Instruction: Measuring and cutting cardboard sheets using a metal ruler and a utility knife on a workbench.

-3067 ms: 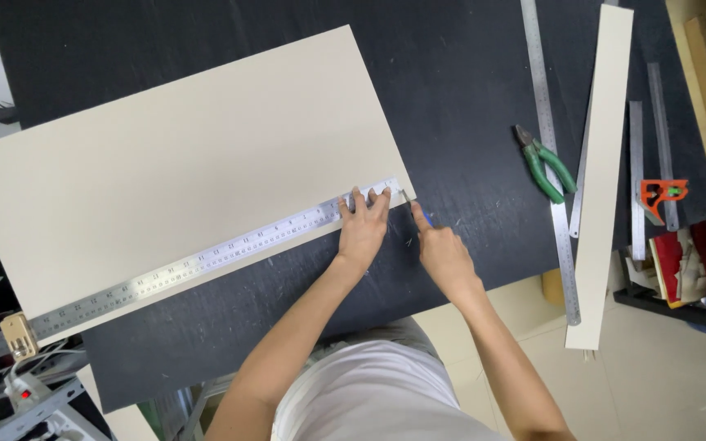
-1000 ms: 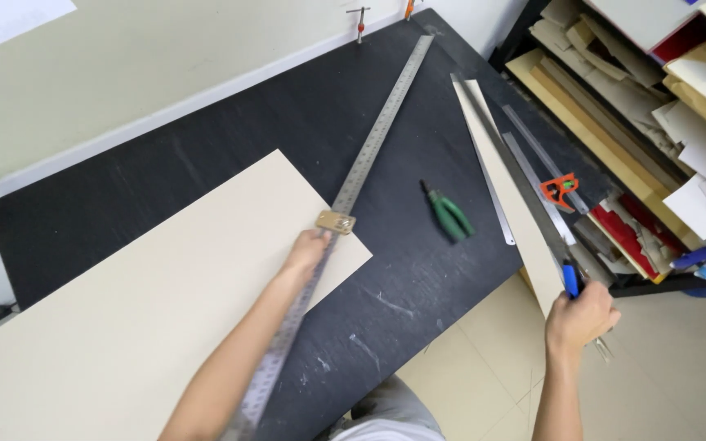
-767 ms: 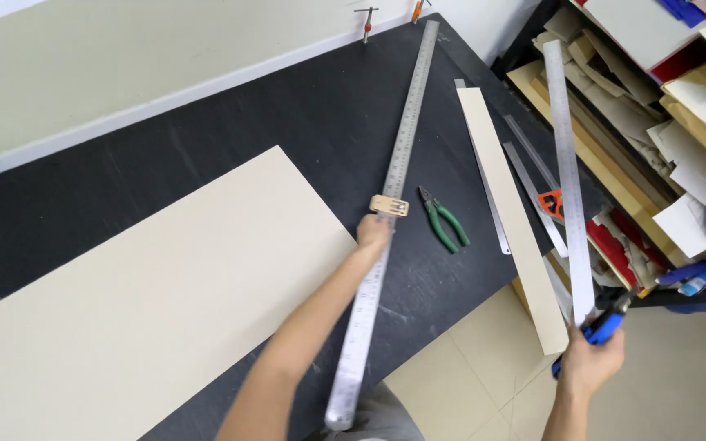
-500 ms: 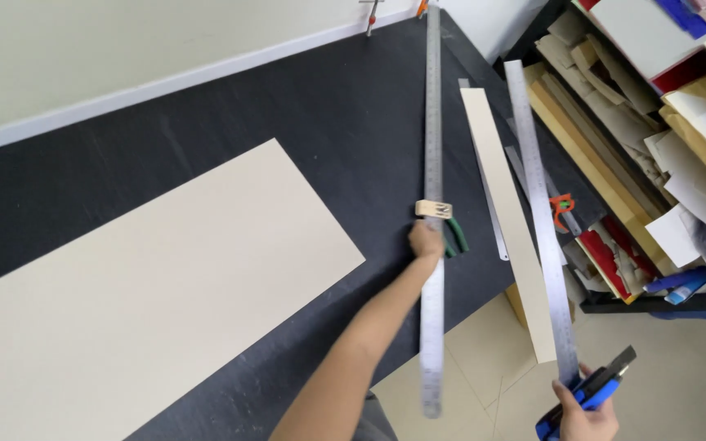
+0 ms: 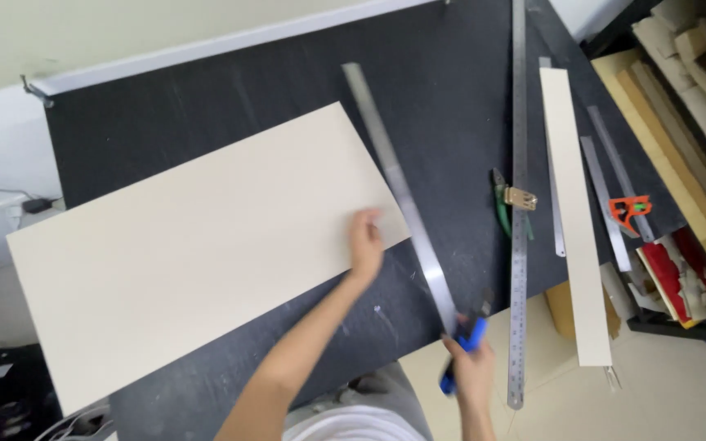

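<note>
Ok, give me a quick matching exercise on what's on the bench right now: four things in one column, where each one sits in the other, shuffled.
Things:
1. cream board
2. long steel ruler
3. green pliers
4. steel straightedge

Places:
A. held at its near end by the right hand
B. under the left hand at its right edge
C. lying flat, its near end past the table edge
D. just left of the long ruler's brass clip

Pairs: 1-B, 2-C, 3-D, 4-A

Left hand [image 5: 366, 242] lies flat, fingers spread; right hand [image 5: 472, 369] is clenched.
</note>
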